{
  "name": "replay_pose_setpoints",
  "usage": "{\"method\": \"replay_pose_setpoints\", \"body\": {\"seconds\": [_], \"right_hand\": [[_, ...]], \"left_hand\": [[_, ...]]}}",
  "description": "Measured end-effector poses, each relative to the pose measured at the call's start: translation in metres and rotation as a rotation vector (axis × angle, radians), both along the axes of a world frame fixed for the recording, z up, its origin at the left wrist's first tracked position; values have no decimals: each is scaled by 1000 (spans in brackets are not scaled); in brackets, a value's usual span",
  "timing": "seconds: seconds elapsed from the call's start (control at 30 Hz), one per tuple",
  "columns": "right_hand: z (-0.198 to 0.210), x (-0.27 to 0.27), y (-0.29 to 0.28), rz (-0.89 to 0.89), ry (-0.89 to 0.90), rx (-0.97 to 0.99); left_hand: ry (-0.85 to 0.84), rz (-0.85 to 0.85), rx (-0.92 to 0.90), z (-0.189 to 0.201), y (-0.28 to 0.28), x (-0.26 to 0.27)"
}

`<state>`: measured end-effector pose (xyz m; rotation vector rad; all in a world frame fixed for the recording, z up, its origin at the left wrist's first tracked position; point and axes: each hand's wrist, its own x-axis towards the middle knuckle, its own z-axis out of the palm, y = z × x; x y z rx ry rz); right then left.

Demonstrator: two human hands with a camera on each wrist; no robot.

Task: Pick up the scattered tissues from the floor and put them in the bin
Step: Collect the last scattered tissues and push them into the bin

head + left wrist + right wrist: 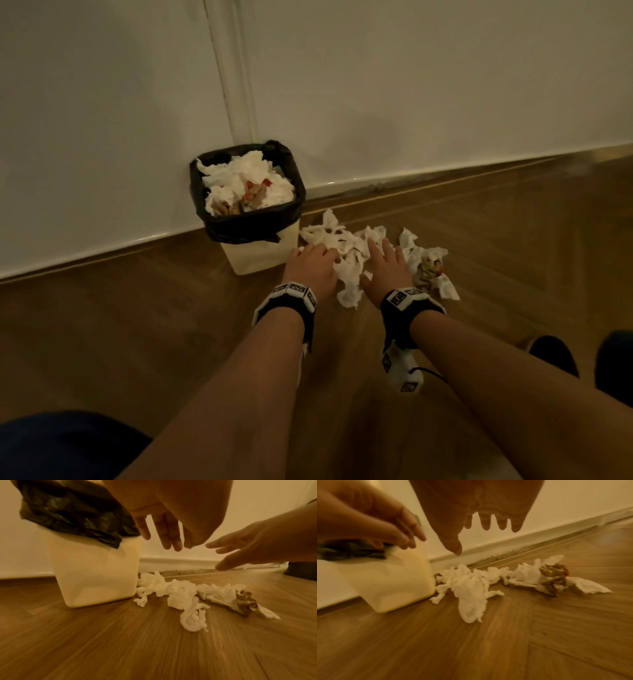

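Both hands spread and empty, left hand [312, 260] and right hand [387, 265] poised above the tissues [342, 246] strewn on the floor just right of the bin [260, 255]; bin already heaped, so another armful may spill back over.

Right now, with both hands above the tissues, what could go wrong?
1. The bin already looks full to its rim, so added tissues may spill out.
2. The stained clump lies right of the right hand and may be missed.
3. The left hand hovers near the bin and could nudge it.
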<state>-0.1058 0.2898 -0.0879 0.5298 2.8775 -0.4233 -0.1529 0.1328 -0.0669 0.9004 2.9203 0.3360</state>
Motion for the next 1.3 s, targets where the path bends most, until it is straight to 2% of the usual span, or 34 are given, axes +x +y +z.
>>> {"method": "replay_pose_setpoints", "body": {"seconds": [0.2, 0.5, 0.63, 0.73, 0.8, 0.93, 1.03, 1.13, 1.3], "right_hand": [[-27, 26, 47, -168, -125, -27], [-59, 47, 92, -277, -231, -50], [-70, 50, 112, -306, -234, -43], [-73, 48, 125, -313, -203, -24], [-74, 43, 132, -307, -167, -25], [-75, 32, 134, -302, -34, -49], [-76, 25, 131, -261, 31, -60], [-77, 19, 127, -181, -48, -43], [-82, 18, 122, -155, -92, -63]], "left_hand": [[-247, -64, -168, -43, 25, 3], [-305, -75, -276, -97, 77, 4], [-434, -10, -226, -122, 82, 6], [-405, 33, -119, -137, 81, 15], [-380, 42, -67, -139, 83, 16], [-511, 104, -27, -137, 87, 13], [-462, 126, -29, -138, 87, 22], [-500, 137, 8, -140, 81, 29], [-395, 118, 12, -139, 82, 29]]}}
